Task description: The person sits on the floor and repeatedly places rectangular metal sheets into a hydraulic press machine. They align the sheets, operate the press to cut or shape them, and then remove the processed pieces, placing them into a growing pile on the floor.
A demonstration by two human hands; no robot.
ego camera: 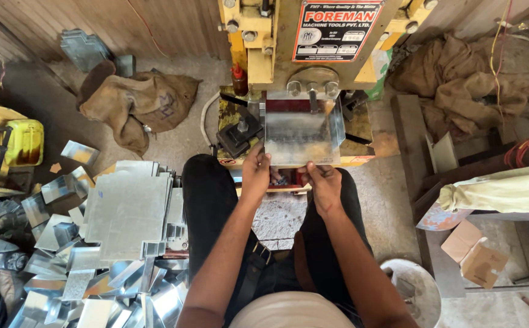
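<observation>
View: looking straight down from the head at a seated person's two bare forearms, dark trousers and a workshop floor.

Machine: a yellow metal press (264,54) with a red-and-white label plate stands directly ahead, its round steel ram (314,82) just above the work area.

Workpiece: a shiny rectangular galvanised steel sheet with upturned side edges (302,136) lies flat on the press bed, directly under the ram.

Left hand: the left hand (256,175) pinches the sheet's near-left corner, thumb on top, fingers underneath.

Right hand: the right hand (324,184) grips the near edge towards the right, closed on the sheet in the same pinching way.

Stock at left: a stack of flat, notched grey steel blanks (132,209) sits just beside the person's left thigh.

Pile at far left: a loose heap of bent, bright steel pieces (64,243) spreads over the floor beyond and in front of that stack.

Progress, as a judgement: the sheet looks seated or nearly seated for a stroke. The heap suggests many pieces are finished. The stack suggests a good number remain.

Surroundings: brown burlap sacks (137,100) lie on the floor at upper left, a yellow plastic jerrycan (24,143) at far left, a white round bucket (413,291) by the right leg, and an open brown cardboard box (477,255) at lower right.
</observation>
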